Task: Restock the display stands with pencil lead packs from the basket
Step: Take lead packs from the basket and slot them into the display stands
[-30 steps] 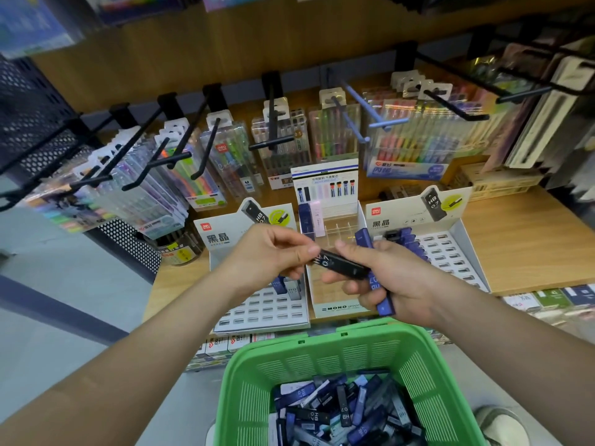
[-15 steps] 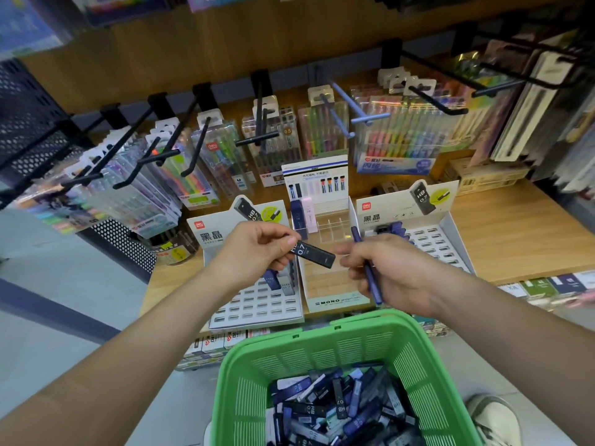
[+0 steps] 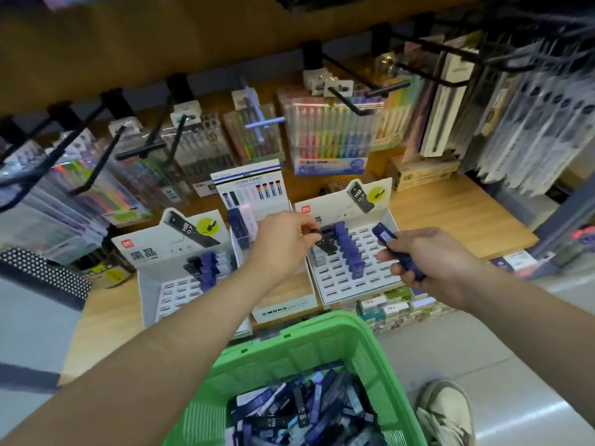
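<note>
**Black HB 0.7 pack hovers over the right-hand stand**

Down at 6 o'clock, the green basket (image 3: 309,323) holds a loose heap of pencil lead packs (image 3: 299,413), and a pale shoe (image 3: 446,413) shows at 5 o'clock. Moving up, the left hand (image 3: 280,241) reaches across at centre, its fingertips pinching a black HB 0.7 pack (image 3: 325,245) tilted just above the right display stand (image 3: 370,278). That pack sits right beside a row of blue packs (image 3: 349,249) standing upright in the slots. At 3 o'clock the right hand (image 3: 431,255) curls around a blue pack (image 3: 384,235), held over the stand's right edge. At 9 o'clock is the left display stand (image 3: 174,294), mostly open slots, with the MONO stand (image 3: 283,309) between the two. Beyond, at 12 o'clock, highlighter sets (image 3: 328,136) hang on hooks above the wooden shelf (image 3: 457,214).
</note>
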Available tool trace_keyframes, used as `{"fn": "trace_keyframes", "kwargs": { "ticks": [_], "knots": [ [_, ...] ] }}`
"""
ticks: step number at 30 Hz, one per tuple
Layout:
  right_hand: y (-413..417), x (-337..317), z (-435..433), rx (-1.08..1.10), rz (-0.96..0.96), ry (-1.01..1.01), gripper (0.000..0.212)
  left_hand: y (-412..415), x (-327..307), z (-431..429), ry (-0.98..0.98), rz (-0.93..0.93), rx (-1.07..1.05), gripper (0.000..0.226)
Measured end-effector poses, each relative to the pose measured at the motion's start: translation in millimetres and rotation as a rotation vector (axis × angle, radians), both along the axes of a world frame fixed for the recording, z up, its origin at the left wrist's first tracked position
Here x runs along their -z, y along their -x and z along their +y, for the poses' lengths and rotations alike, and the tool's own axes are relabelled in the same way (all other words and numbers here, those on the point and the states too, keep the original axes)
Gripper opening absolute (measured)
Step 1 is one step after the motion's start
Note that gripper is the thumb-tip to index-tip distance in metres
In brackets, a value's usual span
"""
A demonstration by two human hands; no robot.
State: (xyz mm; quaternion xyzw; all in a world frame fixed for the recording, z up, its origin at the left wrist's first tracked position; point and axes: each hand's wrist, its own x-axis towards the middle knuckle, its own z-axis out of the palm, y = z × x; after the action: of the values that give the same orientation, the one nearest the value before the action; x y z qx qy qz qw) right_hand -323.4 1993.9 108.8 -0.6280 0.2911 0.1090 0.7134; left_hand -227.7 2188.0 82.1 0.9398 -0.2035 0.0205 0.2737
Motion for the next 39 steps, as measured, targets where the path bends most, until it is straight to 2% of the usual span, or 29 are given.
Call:
{"fn": "trace_keyframes", "kwargs": {
  "ticks": [4, 8, 12, 21, 24, 28, 30, 32, 34, 35, 37, 39],
  "knots": [
    [4.6, 6.6, -10.6, -0.072, -0.02, 0.055, 0.011, -18.4, 20.5, -26.4, -0.203, -0.066, 0.004, 0.015],
    [5.8, 10.0, -22.4, -0.077, -0.029, 0.039, 0.011, -24.5, 33.8, -37.5, -0.423, -0.043, 0.033, 0.016],
    [7.6, 12.2, -26.4, -0.105, -0.02, 0.033, 0.01, -25.3, 36.5, -44.0, -0.569, -0.148, 0.059, 0.019],
    [8.1, 9.0, -25.5, -0.033, -0.013, -0.036, 0.013, -20.4, 40.2, -52.4, -0.647, -0.194, 0.043, 0.023],
    [8.4, 9.0, -24.5, -0.013, -0.049, 0.005, 0.018, -17.8, 38.4, -54.8, -0.654, -0.212, 0.049, 0.016],
    [6.2, 7.4, -23.2, 0.015, -0.105, 0.052, 0.017, -12.4, 36.0, -61.1, -0.682, -0.189, 0.023, 0.027],
    [5.0, 6.6, -22.0, 0.02, -0.116, 0.074, 0.016, -8.0, 30.8, -59.1, -0.531, -0.164, -0.031, 0.029],
    [4.1, 5.9, -20.8, 0.017, -0.121, 0.086, 0.015, -0.6, 20.4, -53.5, -0.136, 0.004, -0.092, 0.029],
    [2.9, 4.9, -17.3, 0.019, -0.127, 0.076, 0.017, 18.7, 6.3, -47.6, 0.289, 0.22, -0.047, 0.031],
    [2.2, 4.6, -14.8, 0.024, -0.132, 0.071, 0.019, 31.0, 0.7, -44.6, 0.389, 0.26, -0.002, 0.032],
    [1.3, 3.6, -9.1, 0.038, -0.148, 0.052, 0.022, 52.5, -1.4, -36.9, 0.387, 0.256, 0.047, 0.031],
    [0.8, 2.0, -3.0, 0.051, -0.169, -0.008, 0.023, 66.5, 2.0, -29.6, 0.339, 0.221, 0.001, 0.029]
  ]
}}
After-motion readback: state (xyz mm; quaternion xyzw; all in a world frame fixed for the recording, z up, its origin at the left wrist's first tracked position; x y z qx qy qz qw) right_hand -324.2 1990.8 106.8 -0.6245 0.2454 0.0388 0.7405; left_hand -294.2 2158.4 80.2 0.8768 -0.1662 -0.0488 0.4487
